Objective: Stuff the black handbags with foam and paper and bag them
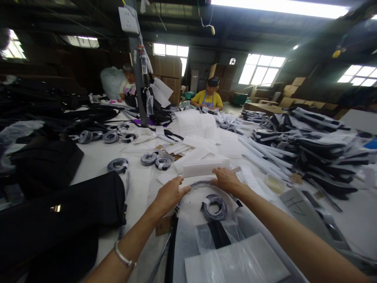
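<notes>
A plastic-wrapped grey handle arches up from the bag lying in front of me. My left hand is over its left side, thumb and fingers apart. On the other side, my right hand reaches to the right end of a folded white foam sheet, fingers and thumb apart; whether it touches the foam or the handle is unclear. Below the handle lies a coiled grey strap with a white band. Nearer me, a clear-wrapped packet with a black strip and a white foam pad rest on the bag.
Several coiled straps lie to the left, beside a black bag. White foam sheets spread over the table's middle. Stacked black-and-white pieces fill the right. A post rises at the back, and two people sit beyond.
</notes>
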The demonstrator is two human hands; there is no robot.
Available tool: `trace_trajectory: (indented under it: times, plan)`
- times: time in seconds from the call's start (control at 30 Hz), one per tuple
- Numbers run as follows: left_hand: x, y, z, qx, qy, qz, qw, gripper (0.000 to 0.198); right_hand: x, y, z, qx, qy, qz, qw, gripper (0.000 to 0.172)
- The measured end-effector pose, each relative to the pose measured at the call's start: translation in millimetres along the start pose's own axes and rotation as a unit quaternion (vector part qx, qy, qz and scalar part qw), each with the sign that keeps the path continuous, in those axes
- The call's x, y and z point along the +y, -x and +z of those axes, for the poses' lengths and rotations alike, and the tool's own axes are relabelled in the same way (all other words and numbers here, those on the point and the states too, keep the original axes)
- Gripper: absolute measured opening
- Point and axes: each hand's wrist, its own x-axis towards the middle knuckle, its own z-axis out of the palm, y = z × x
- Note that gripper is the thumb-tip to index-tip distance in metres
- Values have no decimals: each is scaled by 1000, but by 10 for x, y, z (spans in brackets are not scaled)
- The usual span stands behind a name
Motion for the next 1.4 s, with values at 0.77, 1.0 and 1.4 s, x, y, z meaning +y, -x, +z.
trace_trajectory:
  times: [0.77, 1.0, 1.4]
  plan:
    - [-17, -236, 328, -8, -92, 49, 995, 41, 286, 474, 28, 13, -59, -88, 994, 21]
    - [-72, -343, 449, -12, -71, 57, 996, 46, -152, 247, 310, -30, -31, -108, 993, 15]
    - [-84, -172, 295, -47, -95, 15, 994, 20, -449, 154, 234, 55, 2, -170, 984, 46]
